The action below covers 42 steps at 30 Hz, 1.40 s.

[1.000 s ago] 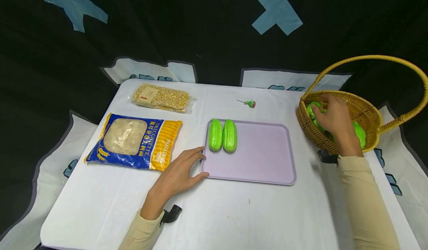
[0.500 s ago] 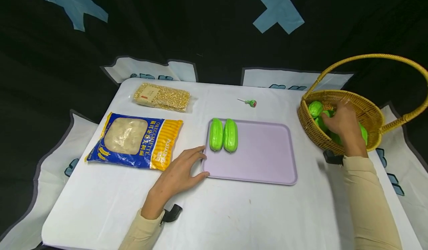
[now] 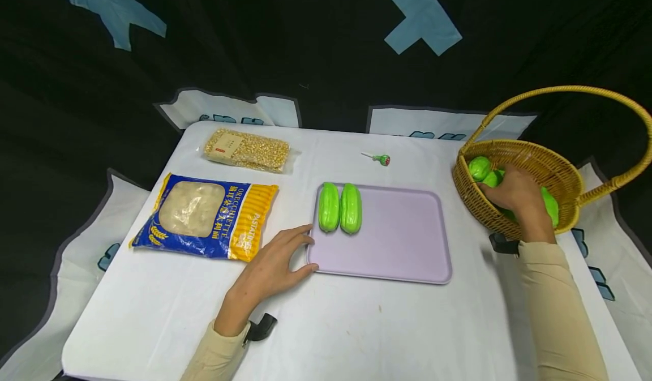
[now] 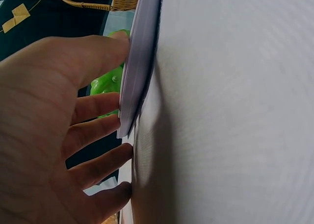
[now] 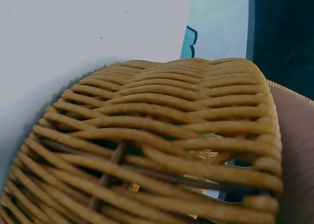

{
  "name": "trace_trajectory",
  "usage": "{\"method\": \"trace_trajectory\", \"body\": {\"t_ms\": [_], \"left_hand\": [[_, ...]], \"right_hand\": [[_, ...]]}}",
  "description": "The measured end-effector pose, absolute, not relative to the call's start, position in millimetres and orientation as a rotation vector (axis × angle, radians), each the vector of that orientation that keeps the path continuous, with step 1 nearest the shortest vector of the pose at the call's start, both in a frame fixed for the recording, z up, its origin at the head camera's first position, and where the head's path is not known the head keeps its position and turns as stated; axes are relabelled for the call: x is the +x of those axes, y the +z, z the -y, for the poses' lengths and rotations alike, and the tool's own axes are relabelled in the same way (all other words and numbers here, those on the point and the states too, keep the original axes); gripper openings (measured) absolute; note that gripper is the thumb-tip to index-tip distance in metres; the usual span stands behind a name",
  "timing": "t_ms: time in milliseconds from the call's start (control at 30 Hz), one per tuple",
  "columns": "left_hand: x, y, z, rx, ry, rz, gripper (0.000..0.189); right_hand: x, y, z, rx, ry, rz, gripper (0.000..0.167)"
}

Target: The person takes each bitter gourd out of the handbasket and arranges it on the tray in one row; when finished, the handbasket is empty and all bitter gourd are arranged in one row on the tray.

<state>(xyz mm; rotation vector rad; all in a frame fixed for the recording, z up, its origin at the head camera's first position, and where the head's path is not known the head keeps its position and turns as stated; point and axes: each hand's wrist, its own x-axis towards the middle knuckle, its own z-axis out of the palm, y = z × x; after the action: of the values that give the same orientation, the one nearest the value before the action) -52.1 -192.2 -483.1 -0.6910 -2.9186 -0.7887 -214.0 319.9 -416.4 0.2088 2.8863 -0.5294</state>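
Two glossy green, ridged, cucumber-like vegetables (image 3: pixel 339 208) lie side by side on the left part of the lilac tray (image 3: pixel 402 234). My left hand (image 3: pixel 272 270) rests at the tray's left edge, its fingers spread and the thumb and fingertips touching the rim in the left wrist view. Over at the right, my right hand (image 3: pixel 519 197) reaches down into the woven basket (image 3: pixel 560 166), among green pieces (image 3: pixel 479 168), one of them round. Its fingertips are hidden there, and the basket wall fills most of the right wrist view, so any grip is out of sight.
A blue and yellow pasta bag (image 3: pixel 204 217) lies left of the tray, with a clear pack of yellow kernels (image 3: pixel 249 150) behind it. A lollipop (image 3: pixel 379 159) lies beyond the tray. The tall basket handle (image 3: pixel 570 89) arches over the basket.
My right hand has shifted slightly right and sunk lower among the green pieces, uncovering the round one at the basket's left. The left hand, tray and two vegetables stay put.
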Motion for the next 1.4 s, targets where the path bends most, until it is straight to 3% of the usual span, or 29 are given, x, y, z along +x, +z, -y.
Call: {"method": "trace_trajectory", "body": {"t_ms": [400, 1400], "left_hand": [[-51.6, -483.4, 192.5, -0.692, -0.787, 2.914, 0.051], [-51.2, -484.5, 191.9, -0.694, -0.775, 2.908, 0.051]], "right_hand": [[-215.7, -417.5, -321.3, 0.218, -0.596, -2.863, 0.093], [-177.1, -410.4, -314.7, 0.329, -0.925, -3.091, 0.082]]}}
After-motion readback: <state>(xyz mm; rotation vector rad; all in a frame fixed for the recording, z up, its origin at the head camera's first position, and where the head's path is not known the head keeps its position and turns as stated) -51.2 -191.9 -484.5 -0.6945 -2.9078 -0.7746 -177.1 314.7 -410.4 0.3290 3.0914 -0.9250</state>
